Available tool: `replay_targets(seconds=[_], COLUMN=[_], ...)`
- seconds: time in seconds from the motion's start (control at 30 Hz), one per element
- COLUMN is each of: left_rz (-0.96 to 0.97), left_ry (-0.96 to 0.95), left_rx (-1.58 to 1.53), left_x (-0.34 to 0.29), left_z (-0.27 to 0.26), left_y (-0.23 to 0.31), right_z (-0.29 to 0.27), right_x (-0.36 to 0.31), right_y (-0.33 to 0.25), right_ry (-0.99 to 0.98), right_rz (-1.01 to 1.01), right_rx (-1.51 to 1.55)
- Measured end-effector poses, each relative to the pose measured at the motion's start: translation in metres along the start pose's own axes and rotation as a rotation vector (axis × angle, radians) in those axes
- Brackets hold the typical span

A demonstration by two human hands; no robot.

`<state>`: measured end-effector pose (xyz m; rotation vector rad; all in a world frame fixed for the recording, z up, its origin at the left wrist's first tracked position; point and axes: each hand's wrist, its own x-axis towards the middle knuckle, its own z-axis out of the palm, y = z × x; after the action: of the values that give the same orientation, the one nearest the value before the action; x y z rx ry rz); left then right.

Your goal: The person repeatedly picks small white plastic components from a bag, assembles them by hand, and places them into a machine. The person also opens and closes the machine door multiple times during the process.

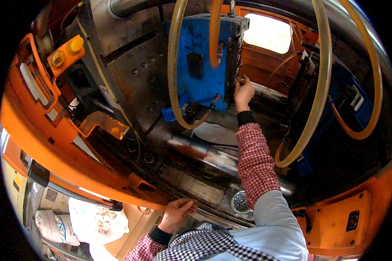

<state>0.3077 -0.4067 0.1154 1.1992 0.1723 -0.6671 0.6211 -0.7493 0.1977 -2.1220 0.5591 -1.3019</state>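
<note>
My right hand reaches deep into the machine, at the dark inner face of a blue mold half. Thumb and finger are pinched together there; what they hold, if anything, is too small to make out. Close to my body, my left hand rests by the machine's front ledge, near the lower end of the orange guard. Its fingers are curled together, and nothing shows in them. A second blue mold half faces the first from the right, in shadow.
Yellowish hoses loop down on both sides of my right arm. A shiny tie bar crosses below it. A cup of small grey pieces stands by my right elbow. White bags lie outside, lower left. An orange bracket juts inward.
</note>
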Motion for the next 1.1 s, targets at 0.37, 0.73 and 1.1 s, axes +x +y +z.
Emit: replay_targets(seconds=[0.37, 0.73, 1.1], left_rz=[0.094, 0.154, 0.168], left_ry=[-0.019, -0.14, -0.196], left_rx=[0.024, -0.284, -0.041], left_x=[-0.004, 0.039, 0.039], left_z=[0.004, 0.037, 0.042], left_y=[0.003, 0.03, 0.033], right_z=[-0.01, -0.211, -0.158], right_x=[-0.009, -0.219, -0.152], right_y=[-0.009, -0.076, -0.056], right_ry=[-0.277, -0.916, -0.542], right_rz=[0.138, -0.479, -0.167], right_rx=[0.331, 0.447, 0.59])
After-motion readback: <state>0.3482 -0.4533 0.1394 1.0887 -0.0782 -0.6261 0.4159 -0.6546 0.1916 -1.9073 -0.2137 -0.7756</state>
